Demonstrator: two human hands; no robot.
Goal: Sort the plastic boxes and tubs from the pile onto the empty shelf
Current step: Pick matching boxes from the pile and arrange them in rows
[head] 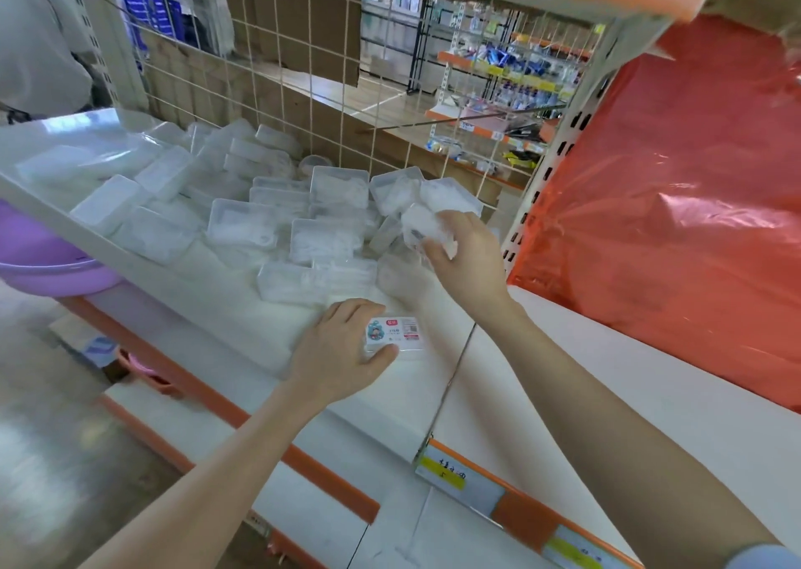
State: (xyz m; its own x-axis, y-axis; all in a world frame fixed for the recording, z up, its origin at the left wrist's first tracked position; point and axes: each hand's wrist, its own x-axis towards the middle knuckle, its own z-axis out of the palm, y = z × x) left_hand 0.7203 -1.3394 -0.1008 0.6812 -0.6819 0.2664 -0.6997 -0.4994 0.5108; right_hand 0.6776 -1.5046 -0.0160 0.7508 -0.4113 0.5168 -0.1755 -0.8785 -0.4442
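Note:
A pile of several clear plastic boxes [242,217] covers the back and middle of the white shelf [242,334]. My left hand [342,343] grips a small clear box with a printed label [394,330] that lies flat on the shelf near its front. My right hand [463,252] is lifted over the right end of the pile and holds another clear plastic box [422,224], tilted, its far side blurred. To the right of a thin wire divider [450,391] lies a bare white shelf section [628,386].
A wire grid panel [303,91] backs the shelf. A red plastic bag [676,204] fills the right side. A purple tub [39,265] sits lower left. Yellow price tags [446,473] line the orange shelf edge. A person [39,35] stands at upper left.

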